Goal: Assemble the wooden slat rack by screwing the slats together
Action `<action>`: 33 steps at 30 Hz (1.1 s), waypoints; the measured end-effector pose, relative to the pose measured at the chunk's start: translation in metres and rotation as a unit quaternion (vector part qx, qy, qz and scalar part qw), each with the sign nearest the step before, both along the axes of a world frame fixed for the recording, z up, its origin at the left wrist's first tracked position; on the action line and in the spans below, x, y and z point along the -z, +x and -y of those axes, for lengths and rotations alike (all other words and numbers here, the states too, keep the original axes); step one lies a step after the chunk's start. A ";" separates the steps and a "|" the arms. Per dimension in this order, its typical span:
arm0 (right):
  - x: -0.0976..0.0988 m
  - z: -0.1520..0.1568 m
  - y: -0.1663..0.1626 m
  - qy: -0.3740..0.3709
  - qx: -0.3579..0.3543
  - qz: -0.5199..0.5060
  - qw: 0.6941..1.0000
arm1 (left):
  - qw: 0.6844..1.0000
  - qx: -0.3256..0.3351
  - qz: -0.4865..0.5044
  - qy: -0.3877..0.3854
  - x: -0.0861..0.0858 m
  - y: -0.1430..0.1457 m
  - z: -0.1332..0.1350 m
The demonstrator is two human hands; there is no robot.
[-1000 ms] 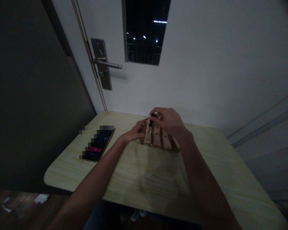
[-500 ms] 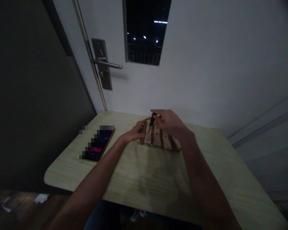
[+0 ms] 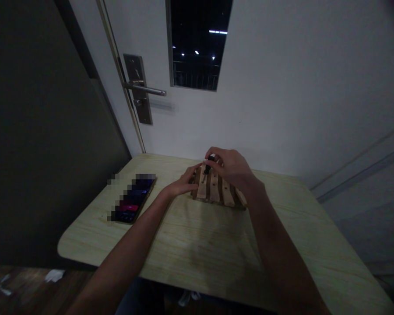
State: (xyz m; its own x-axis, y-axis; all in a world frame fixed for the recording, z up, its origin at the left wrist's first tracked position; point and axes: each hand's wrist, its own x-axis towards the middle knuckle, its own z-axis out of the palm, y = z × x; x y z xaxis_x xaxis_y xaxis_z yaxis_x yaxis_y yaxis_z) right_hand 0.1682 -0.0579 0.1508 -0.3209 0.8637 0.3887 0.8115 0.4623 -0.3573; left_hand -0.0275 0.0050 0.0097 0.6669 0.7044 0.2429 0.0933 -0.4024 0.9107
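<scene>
While left hand [image 3: 182, 183] grasps wooden rack [image 3: 214, 191] near table's far edge [image 3: 169, 161], right hand [image 3: 233, 166] regrips screwdriver [image 3: 208, 168]. Turning apparently continues.

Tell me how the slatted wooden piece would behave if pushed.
The slatted wooden piece is probably stiff, given its solid-looking slats. It seems unlikely to tip, lying low on the table. The left hand against its side may limit sliding.

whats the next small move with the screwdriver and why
Probably a small turn of the screwdriver: the right hand grips it, its tip appears to meet the leftmost slat, and the left hand rests against the left end of the slatted wooden block.
</scene>
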 end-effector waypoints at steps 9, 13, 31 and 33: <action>-0.005 0.004 -0.003 -0.019 -0.018 -0.024 0.999 | 0.999 0.002 -0.001 0.033 0.003 -0.001 -0.003; -0.004 0.004 -0.003 -0.015 -0.017 -0.005 1.000 | 1.000 -0.001 -0.009 0.024 0.002 0.000 -0.003; 0.003 0.002 -0.002 -0.021 -0.062 0.009 0.998 | 0.998 -0.019 -0.035 0.047 0.002 0.000 -0.005; 0.004 0.002 -0.002 -0.024 -0.057 0.022 0.998 | 0.998 -0.016 -0.036 0.047 0.002 0.000 -0.004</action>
State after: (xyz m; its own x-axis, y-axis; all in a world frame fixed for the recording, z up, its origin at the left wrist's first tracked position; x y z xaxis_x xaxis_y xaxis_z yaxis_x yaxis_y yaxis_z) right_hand 0.1663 -0.0596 0.1472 -0.4338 0.8377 0.3319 0.7699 0.5359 -0.3465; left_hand -0.0276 0.0093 0.0082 0.6626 0.7019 0.2614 0.1707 -0.4813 0.8598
